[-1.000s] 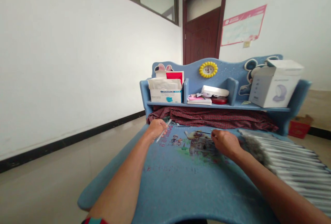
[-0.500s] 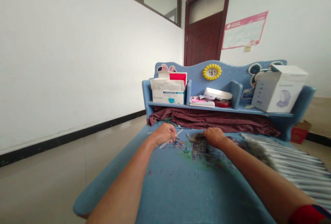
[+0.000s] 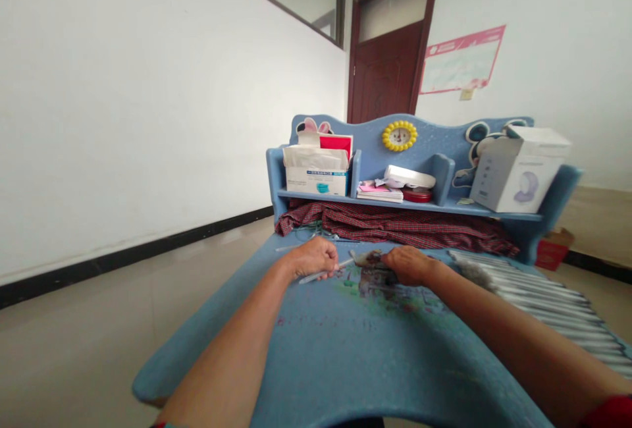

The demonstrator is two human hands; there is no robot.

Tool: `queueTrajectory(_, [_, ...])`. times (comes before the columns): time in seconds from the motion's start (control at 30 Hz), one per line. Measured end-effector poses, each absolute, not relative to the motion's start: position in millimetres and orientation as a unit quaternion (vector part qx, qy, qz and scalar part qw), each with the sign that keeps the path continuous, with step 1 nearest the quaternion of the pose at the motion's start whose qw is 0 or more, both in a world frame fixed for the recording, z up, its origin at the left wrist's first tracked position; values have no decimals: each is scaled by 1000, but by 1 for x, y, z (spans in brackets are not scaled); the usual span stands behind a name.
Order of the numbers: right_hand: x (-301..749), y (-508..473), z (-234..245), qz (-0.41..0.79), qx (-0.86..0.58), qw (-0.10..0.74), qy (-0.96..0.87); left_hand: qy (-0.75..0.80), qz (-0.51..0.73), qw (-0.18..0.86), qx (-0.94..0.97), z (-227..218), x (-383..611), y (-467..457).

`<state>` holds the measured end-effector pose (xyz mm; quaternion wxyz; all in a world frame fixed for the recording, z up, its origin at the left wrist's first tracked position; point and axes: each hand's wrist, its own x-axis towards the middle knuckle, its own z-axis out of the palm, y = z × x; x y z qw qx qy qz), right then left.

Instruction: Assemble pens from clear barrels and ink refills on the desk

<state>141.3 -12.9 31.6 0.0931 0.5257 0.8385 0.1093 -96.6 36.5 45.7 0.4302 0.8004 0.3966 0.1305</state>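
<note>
My left hand [image 3: 316, 258] is closed in a pinch around a thin, pale translucent stick [image 3: 311, 277] that slants up to the right, low over the blue desk [image 3: 316, 362]. Another pale stick [image 3: 286, 249] lies on the desk behind that wrist. Over the worn, painted picture on the desktop, my right hand [image 3: 407, 265] has its fingers drawn together at a small, dark brownish piece [image 3: 370, 258]; what exactly they grip is hidden. Many similar pale sticks [image 3: 548, 303] lie side by side at the right, beside a grey fuzzy tuft [image 3: 478, 276].
A red checked cloth [image 3: 395, 225] lies bunched under the desk's shelf. On that shelf stand a mask box [image 3: 316, 178], some papers [image 3: 379, 195], a red round tin [image 3: 417, 196] and a white carton [image 3: 518, 171]. A yellow flower-shaped clock [image 3: 399, 136] sits on the backboard.
The view has shifted slightly. My right hand has come a little nearer to my left hand, over the dark piece. The left hand still holds its stick.
</note>
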Motion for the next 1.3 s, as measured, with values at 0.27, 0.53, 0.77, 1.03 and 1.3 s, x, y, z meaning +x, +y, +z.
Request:
queueTrajectory(0.27, [148,-36,36,87,521,22,849,376,125,453,798,51,-94,30])
queueTrajectory(0.53, [145,-56,45,131,483,13,866,361,100,463,803,57,-90,23])
queueTrajectory(0.77, [138,-59,47,142,475,23,868,345,74,461,814,59,-88,22])
queueTrajectory(1.03, [138,-64,55,193,441,30,876,333,49,476,813,59,-88,19])
queueTrajectory(1.3, [132,-71,64,222,410,2,884,298,74,536,786,59,-80,13])
